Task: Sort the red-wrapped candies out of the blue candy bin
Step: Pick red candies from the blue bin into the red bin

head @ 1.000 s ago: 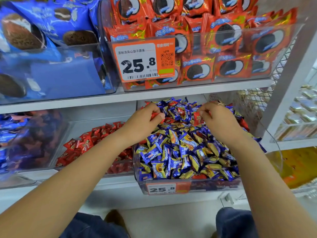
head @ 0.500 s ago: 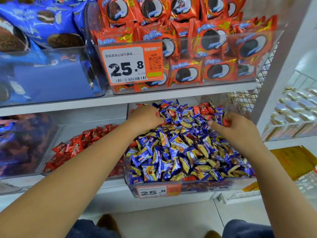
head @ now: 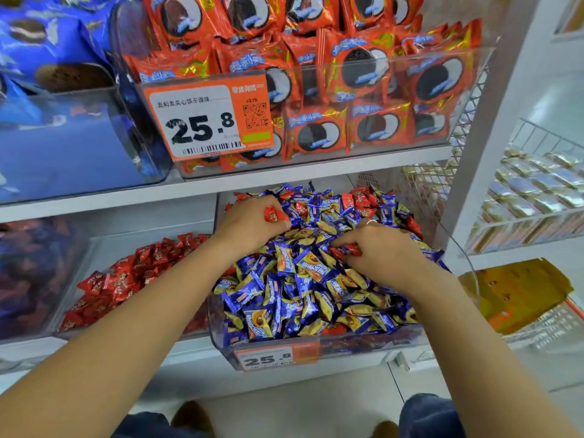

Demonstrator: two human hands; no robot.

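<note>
Hands deep in the blue candy bin

Candies in blue wrappers point(head: 303, 289) fill the clear bin point(head: 363, 349) on the lower shelf, with a price tag reading 25.8 point(head: 268, 358) on its near wall. I see my left hand point(head: 249, 226) at the far left part of the heap, with its fingers curled around a red-wrapped candy point(head: 274, 214) that shows at the fingertips. My right hand point(head: 382, 251) lies on the heap more to the right, and its fingers pinch another red candy point(head: 350, 249) just at the surface of the pile. A ring point(head: 372, 221) sits on one finger of this hand. More red candies point(head: 363, 200) lie mixed among the blue ones at the far right side of the bin. To the left of this bin stands a second clear bin point(head: 79, 263) holding only red-wrapped candies point(head: 126, 276), and it is less full. On the upper shelf, a bin of orange cookie packs point(head: 363, 90) carries a big orange tag, also 25.8 point(head: 205, 118), and blue packs point(head: 47, 42) are to its left.
</note>
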